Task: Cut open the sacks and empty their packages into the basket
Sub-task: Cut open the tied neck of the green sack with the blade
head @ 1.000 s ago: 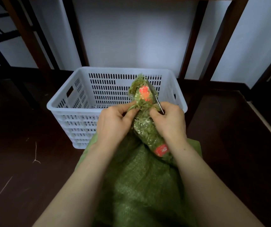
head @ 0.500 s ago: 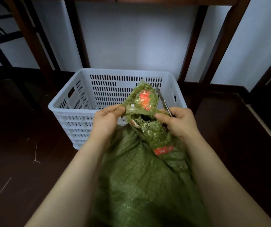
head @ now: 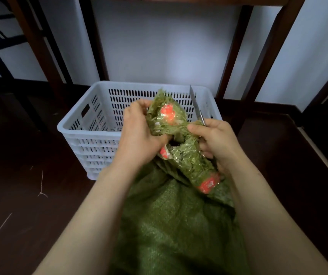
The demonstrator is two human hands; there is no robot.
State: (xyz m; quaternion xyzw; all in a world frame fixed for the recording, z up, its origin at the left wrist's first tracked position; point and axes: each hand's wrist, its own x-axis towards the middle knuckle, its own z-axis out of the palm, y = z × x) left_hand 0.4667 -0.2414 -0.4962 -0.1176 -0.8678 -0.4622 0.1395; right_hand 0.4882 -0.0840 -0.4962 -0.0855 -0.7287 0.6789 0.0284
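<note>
Opening the sack [head: 169, 225] before the basket [head: 91, 151]: left hand [head: 139, 135] grips its torn mouth, right hand [head: 216, 143] mouth plus knife [head: 195, 105]; next, likely tipping.

Dim, soft light; dark floor, wide-angle edge bending.

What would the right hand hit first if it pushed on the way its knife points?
Likely the basket, its far wall: the right hand aims its knife up and away there; depth is unclear.

1 head-worn camera looks forward and down, near the sack [head: 171, 225].
</note>
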